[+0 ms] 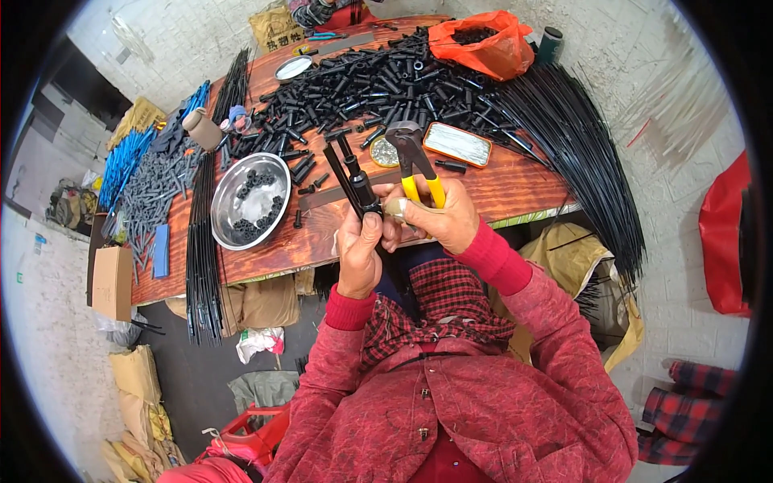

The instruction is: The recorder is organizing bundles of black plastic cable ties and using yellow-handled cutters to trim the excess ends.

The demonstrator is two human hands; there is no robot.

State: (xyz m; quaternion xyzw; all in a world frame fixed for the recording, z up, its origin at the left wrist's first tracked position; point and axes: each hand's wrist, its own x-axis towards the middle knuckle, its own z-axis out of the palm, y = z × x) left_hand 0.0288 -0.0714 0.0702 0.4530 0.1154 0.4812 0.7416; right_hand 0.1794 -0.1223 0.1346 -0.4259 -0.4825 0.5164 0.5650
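My left hand (361, 251) is closed around a black tubular plastic part (361, 187) with thin black rods beside it, held upright just past the table's front edge. The lower end of the bundle hangs toward my lap. In my right hand (452, 219) is a pair of end-cutting pincers (408, 149), its dark jaws pointing up and its yellow handles in my palm. A pale wrapping shows on a finger of that hand. My two hands meet at the black part, and the right fingertips behind it are partly hidden.
Black tubular parts (354, 88) lie heaped across the wooden table (499, 189). A steel bowl (217, 205) holds small black pieces. Nearby are a tray of white pins (457, 145), a round tin (385, 151), long black rods (564, 129) and an orange bag (499, 56). Another person (330, 12) sits opposite.
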